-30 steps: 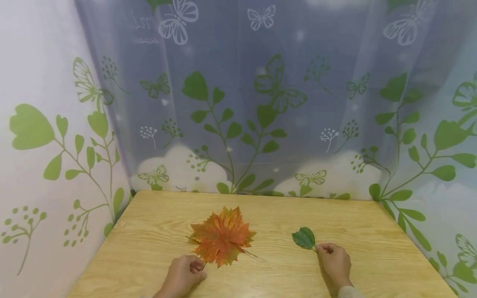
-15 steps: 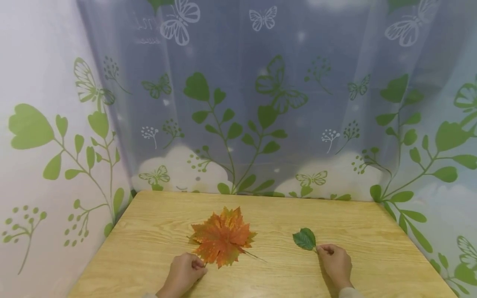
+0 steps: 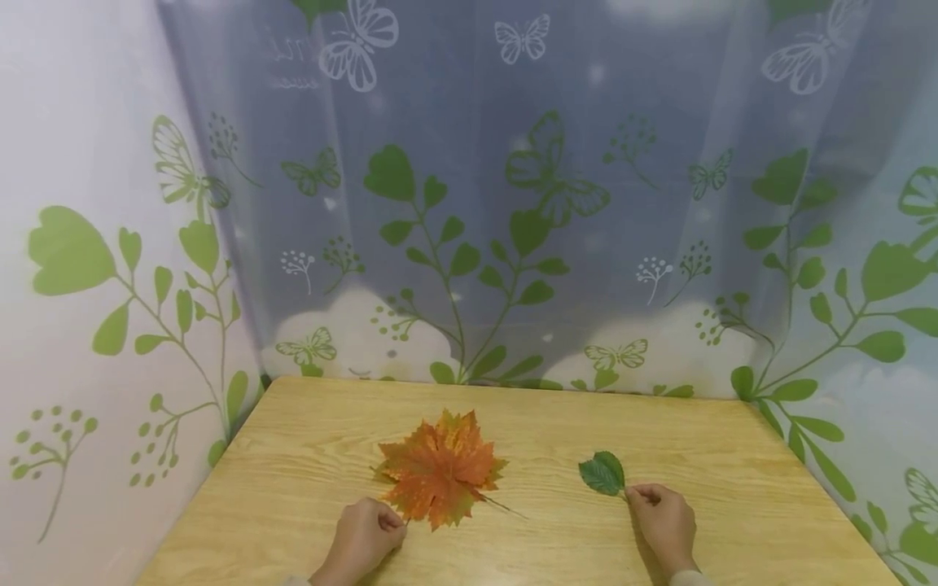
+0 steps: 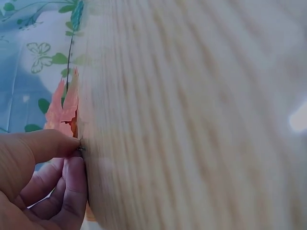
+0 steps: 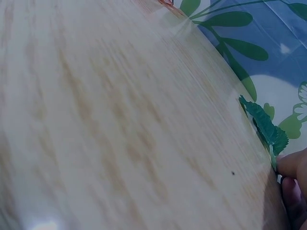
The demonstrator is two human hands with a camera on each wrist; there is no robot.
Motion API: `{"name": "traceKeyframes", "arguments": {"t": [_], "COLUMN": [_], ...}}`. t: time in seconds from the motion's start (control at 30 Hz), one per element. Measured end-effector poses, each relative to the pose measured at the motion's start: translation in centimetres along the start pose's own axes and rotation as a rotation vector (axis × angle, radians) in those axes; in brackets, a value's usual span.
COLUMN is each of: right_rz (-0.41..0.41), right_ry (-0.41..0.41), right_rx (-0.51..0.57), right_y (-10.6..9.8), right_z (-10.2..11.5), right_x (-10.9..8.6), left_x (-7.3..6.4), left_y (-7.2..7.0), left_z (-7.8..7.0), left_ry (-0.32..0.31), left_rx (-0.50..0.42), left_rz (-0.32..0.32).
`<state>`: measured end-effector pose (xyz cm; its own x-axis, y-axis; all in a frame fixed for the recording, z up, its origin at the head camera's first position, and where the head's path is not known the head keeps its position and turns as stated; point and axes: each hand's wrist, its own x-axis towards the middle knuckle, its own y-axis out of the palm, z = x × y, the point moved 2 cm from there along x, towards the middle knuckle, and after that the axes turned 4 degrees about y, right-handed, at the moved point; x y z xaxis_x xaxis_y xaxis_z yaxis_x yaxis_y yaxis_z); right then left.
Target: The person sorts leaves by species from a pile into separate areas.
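Note:
Orange maple leaves (image 3: 443,472) lie overlapped on the wooden table, left of the middle, with thin stems sticking out. At the near left side of this pile, my left hand (image 3: 362,533) pinches a stem between thumb and index finger; the left wrist view shows that pinch close up, with an orange leaf (image 4: 61,109) beyond the fingers. To the right lies a small green leaf (image 3: 602,474) with toothed edges. My right hand (image 3: 665,523) pinches its stem, and the leaf (image 5: 264,122) rises slightly from the tabletop in the right wrist view. The fingertips partly hide both stems.
The light wooden table (image 3: 315,423) ends at a curtain (image 3: 469,244) printed with green plants and butterflies. Similar printed cloth hangs on the left and right sides. Between the pile and the green leaf a thin stem (image 3: 506,507) lies pointing right.
The left thumb has closed in against the fingers at the stem. The right hand and the leaves stay in place; the head view has shifted a little.

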<state>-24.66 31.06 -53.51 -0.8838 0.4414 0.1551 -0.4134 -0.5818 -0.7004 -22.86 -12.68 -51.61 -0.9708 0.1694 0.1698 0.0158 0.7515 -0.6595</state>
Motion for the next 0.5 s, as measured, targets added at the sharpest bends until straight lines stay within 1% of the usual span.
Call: {"name": "traceKeyframes", "arguments": {"t": [0.2, 0.33, 0.5], "right_rz": [-0.034, -0.065, -0.101], "right_ry": [-0.012, -0.013, 0.004], "right_rx": [0.004, 0.017, 0.065], "right_y": [0.08, 0.15, 0.14], "right_z": [0.01, 0.09, 0.48], "right_x": [-0.21, -0.40, -0.86], "left_x": [0.15, 0.20, 0.19], "left_y": [0.15, 0.15, 0.09], "left_z": [0.48, 0.65, 0.71], "left_ry": [0.005, -0.004, -0.023], "left_rx": [-0.014, -0.031, -0.049], "left_rz": [-0.006, 0.008, 0.027]}}
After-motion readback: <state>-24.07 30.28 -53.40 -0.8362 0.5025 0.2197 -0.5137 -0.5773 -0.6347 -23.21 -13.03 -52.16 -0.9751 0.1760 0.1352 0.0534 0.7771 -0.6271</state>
